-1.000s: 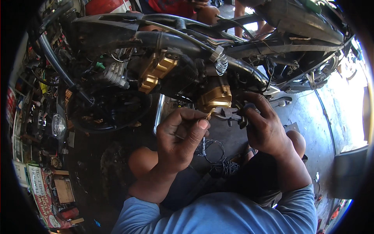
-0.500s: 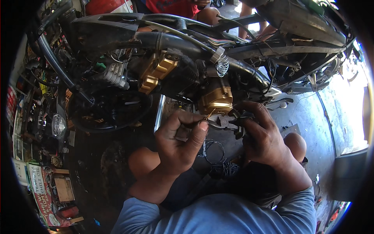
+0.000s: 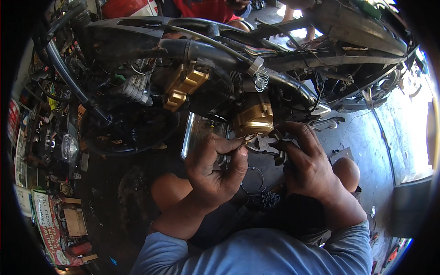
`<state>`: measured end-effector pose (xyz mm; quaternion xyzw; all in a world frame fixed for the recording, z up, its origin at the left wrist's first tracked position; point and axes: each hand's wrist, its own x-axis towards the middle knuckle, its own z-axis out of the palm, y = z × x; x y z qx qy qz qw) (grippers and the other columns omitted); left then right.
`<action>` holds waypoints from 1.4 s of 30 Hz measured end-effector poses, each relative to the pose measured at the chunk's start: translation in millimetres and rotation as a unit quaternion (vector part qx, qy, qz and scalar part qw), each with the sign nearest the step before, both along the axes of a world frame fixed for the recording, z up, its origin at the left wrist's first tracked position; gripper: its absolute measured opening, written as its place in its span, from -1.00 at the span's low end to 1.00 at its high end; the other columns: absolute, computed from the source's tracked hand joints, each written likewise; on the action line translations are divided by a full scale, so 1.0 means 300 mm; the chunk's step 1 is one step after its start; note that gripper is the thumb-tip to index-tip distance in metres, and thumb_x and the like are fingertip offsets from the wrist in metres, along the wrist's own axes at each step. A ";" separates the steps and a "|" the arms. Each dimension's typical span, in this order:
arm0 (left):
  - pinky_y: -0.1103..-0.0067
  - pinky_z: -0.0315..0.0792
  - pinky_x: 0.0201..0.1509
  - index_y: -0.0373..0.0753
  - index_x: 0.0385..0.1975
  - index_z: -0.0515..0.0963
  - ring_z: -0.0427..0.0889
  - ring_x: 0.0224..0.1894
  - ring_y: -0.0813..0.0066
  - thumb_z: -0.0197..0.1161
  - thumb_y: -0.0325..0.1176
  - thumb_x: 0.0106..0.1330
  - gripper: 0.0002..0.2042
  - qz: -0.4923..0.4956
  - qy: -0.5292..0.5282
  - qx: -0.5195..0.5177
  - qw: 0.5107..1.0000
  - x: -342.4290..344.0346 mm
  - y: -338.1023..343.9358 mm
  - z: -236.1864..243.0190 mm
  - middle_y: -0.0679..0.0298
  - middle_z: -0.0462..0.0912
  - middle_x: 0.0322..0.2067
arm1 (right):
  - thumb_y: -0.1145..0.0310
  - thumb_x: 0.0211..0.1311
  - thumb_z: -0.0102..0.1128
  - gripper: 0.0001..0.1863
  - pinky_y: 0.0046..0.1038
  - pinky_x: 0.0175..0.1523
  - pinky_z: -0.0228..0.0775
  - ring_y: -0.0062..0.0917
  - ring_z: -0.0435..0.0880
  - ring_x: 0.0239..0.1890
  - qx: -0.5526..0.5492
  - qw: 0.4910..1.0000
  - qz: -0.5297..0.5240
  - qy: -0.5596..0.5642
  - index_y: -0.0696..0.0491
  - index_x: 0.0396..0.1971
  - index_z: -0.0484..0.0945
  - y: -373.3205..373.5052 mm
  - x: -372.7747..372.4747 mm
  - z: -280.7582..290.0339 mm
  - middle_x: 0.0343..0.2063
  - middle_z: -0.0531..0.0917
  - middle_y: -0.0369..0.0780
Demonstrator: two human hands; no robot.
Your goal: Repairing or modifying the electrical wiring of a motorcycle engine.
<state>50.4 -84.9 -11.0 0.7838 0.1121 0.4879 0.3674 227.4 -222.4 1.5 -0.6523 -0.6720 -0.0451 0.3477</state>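
Pliers (image 3: 264, 145) lowered slightly; gold cover (image 3: 254, 118) beyond, left hand (image 3: 213, 172) partly hiding tray (image 3: 187, 137).

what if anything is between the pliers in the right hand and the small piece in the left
Nothing visible: the pliers in the right hand sit right beside the small gold-coloured piece the left hand pinches. The gold casing lies beyond, not between.

Head-worn fisheye — facing down, near left hand (image 3: 214, 170) and right hand (image 3: 308, 166).
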 end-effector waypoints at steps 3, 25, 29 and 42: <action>0.70 0.43 -0.30 -0.39 -0.25 0.56 0.55 -0.36 0.65 0.32 -0.51 0.34 -0.90 0.004 0.005 0.016 1.000 -0.004 0.001 0.004 0.24 0.62 -0.38 | 0.64 -0.30 0.19 -0.54 -0.18 0.16 0.49 -0.09 0.54 0.07 0.008 1.000 -0.003 -0.026 0.23 -0.20 0.61 0.004 -0.002 0.003 0.05 0.51 0.00; 0.68 0.39 -0.34 -0.38 -0.31 0.56 0.53 -0.40 0.64 0.30 -0.51 0.35 -0.92 -0.013 0.007 0.008 1.000 -0.010 0.001 0.025 0.23 0.61 -0.42 | 0.61 -0.24 0.23 -0.61 -0.17 0.15 0.45 -0.15 0.55 0.09 0.015 0.999 -0.022 -0.038 0.17 -0.25 0.62 -0.003 0.006 -0.012 0.02 0.53 -0.08; 0.63 0.38 -0.38 -0.37 -0.31 0.59 0.53 -0.44 0.59 0.32 -0.53 0.32 -0.94 -0.023 0.009 0.020 0.999 -0.009 0.013 0.021 0.25 0.59 -0.45 | 0.60 -0.23 0.22 -0.62 -0.18 0.14 0.46 -0.15 0.56 0.09 0.017 0.998 -0.033 -0.057 0.17 -0.25 0.62 -0.008 0.008 -0.013 0.02 0.54 -0.08; 0.71 0.29 -0.46 -0.36 -0.31 0.58 0.44 -0.47 0.76 0.28 -0.52 0.39 -0.95 -0.105 -0.012 -0.083 0.991 -0.016 0.012 0.024 0.33 0.54 -0.42 | 0.60 -0.23 0.21 -0.56 -0.19 0.15 0.47 -0.16 0.56 0.08 0.040 0.996 -0.027 -0.078 0.17 -0.18 0.64 0.003 0.014 -0.010 0.02 0.54 -0.09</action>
